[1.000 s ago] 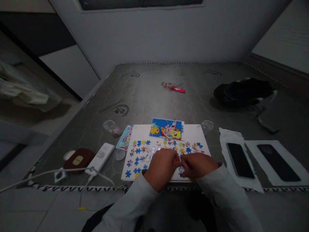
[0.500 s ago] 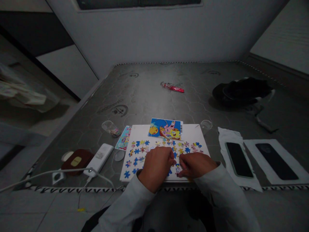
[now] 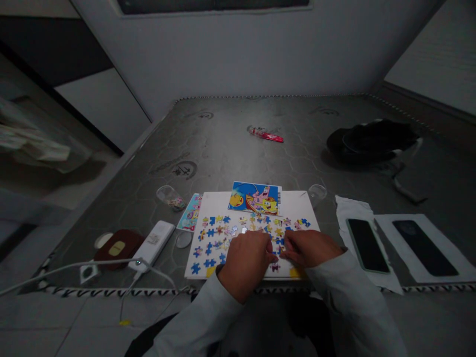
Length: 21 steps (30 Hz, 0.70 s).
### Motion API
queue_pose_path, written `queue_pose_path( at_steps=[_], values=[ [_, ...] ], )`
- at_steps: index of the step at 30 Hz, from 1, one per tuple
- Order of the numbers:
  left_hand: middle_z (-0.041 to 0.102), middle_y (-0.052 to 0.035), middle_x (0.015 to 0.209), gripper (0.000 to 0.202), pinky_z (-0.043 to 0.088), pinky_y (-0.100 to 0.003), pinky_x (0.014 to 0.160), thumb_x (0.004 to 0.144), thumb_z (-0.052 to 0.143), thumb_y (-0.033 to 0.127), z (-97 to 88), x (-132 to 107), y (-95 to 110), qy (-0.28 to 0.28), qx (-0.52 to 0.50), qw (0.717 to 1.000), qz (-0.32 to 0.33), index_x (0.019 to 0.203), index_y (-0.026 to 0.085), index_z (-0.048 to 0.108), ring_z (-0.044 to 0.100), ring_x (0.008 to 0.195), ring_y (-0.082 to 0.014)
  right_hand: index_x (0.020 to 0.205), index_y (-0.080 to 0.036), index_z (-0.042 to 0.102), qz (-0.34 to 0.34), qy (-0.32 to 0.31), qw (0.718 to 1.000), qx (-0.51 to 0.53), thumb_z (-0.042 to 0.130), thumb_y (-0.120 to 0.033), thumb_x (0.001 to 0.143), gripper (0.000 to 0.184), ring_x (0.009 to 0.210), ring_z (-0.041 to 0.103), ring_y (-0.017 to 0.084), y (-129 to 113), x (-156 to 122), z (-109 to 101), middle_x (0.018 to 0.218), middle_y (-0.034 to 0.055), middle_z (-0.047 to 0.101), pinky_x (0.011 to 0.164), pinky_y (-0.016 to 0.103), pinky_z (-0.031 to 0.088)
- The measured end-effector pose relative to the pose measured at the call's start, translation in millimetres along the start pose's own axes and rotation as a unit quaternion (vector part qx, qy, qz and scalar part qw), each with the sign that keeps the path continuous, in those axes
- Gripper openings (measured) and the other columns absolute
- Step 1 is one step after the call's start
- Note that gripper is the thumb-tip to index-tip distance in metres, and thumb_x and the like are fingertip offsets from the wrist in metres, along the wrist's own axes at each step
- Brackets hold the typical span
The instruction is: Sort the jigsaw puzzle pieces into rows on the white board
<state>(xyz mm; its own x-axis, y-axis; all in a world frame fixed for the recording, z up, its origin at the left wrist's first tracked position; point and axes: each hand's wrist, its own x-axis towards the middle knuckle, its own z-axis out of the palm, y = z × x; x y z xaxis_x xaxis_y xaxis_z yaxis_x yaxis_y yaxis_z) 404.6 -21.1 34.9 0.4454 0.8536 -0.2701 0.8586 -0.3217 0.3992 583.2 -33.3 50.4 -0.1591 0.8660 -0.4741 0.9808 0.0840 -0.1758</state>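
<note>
Several jigsaw pieces (image 3: pixel 219 238), many blue, yellow and pink, lie scattered on a white board (image 3: pixel 297 203). A printed cartoon picture card (image 3: pixel 255 197) lies at the board's far edge. My left hand (image 3: pixel 245 263) rests palm-down on the near part of the board, its fingertips pointing right. My right hand (image 3: pixel 310 248) faces it, with the fingertips of both hands close together over the pieces. A small pink-and-blue jigsaw piece (image 3: pixel 275 267) lies just below those fingertips. The hands hide the pieces beneath them, so I cannot tell if either holds one.
The board sits on a bare grey mattress (image 3: pixel 223 148). To its left are a white power bank (image 3: pixel 151 245) with a cable and a small printed card (image 3: pixel 191 213). Two smartphones (image 3: pixel 367 245) (image 3: pixel 425 248) lie on white sheets to the right.
Both hands have shifted slightly right and farther onto the board. The small piece near the fingertips now shows more clearly below them.
</note>
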Motion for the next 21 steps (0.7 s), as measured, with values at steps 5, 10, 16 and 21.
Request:
queue_pose_path(
  at_steps=[5, 10, 16, 21],
  values=[
    [0.072, 0.0000, 0.085, 0.019, 0.041, -0.032, 0.066, 0.075, 0.077, 0.042, -0.9, -0.5, -0.6, 0.006, 0.002, 1.000, -0.001, 0.082, 0.027, 0.069, 0.066, 0.083, -0.0247, 0.081, -0.024, 0.054, 0.016, 0.006, 1.000, -0.012, 0.056, -0.042, 0.089, 0.020, 0.080, 0.065, 0.023, 3.7, 1.9, 4.1, 0.085, 0.0033, 0.069, 0.055, 0.028, 0.022],
    [0.072, -0.0003, 0.082, 0.019, 0.039, -0.031, 0.064, 0.074, 0.077, 0.042, -2.0, -2.1, 1.2, 0.002, 0.008, 1.000, 0.000, 0.080, 0.026, 0.069, 0.066, 0.080, -0.0235, 0.079, -0.025, 0.053, 0.038, -0.013, 0.999, 0.006, 0.059, -0.041, 0.087, 0.019, 0.082, 0.065, 0.023, 5.8, 2.9, 3.2, 0.086, 0.0023, 0.069, 0.055, 0.028, 0.025],
    [0.073, 0.0006, 0.084, 0.019, 0.041, -0.032, 0.065, 0.073, 0.078, 0.042, -3.1, -0.9, 1.7, -0.003, 0.012, 1.000, -0.004, 0.080, 0.027, 0.070, 0.066, 0.082, -0.0236, 0.080, -0.025, 0.054, 0.037, -0.018, 0.999, 0.011, 0.061, -0.040, 0.086, 0.018, 0.078, 0.063, 0.020, 7.5, 2.0, 3.2, 0.084, 0.0010, 0.068, 0.056, 0.027, 0.027],
    [0.073, 0.0009, 0.082, 0.019, 0.042, -0.031, 0.065, 0.073, 0.078, 0.043, -5.7, 0.9, 2.9, -0.011, 0.014, 1.000, -0.006, 0.079, 0.027, 0.070, 0.066, 0.080, -0.0229, 0.080, -0.025, 0.054, 0.038, -0.011, 0.999, 0.015, 0.061, -0.039, 0.087, 0.018, 0.078, 0.063, 0.020, 7.8, 1.8, 5.1, 0.084, 0.0008, 0.068, 0.056, 0.027, 0.026]
  ],
)
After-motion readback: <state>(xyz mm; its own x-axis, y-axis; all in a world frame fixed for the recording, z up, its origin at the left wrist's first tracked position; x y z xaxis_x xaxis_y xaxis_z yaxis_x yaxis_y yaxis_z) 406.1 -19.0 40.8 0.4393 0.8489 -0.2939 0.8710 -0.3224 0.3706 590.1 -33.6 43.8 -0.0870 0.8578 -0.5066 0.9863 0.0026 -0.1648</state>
